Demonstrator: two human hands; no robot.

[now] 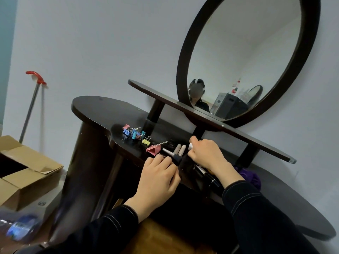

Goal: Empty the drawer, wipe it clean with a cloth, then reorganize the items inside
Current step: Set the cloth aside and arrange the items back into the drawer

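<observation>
Glossy dark wood tabletop (102, 110), matt cardboard box (36, 173), shiny metal binder clips (134, 133).

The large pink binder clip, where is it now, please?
Head view, centre: the pink clip lies on the dark tabletop, between the yellow clips and the left hand.

No legible text — bottle label (22, 227) and mirrored box label (219, 101) too blurry.

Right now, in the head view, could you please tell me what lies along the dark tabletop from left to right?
small coloured binder clips → large pink binder clip → two beige sticks → right hand, gripping a small white item → purple fabric bundle
</observation>
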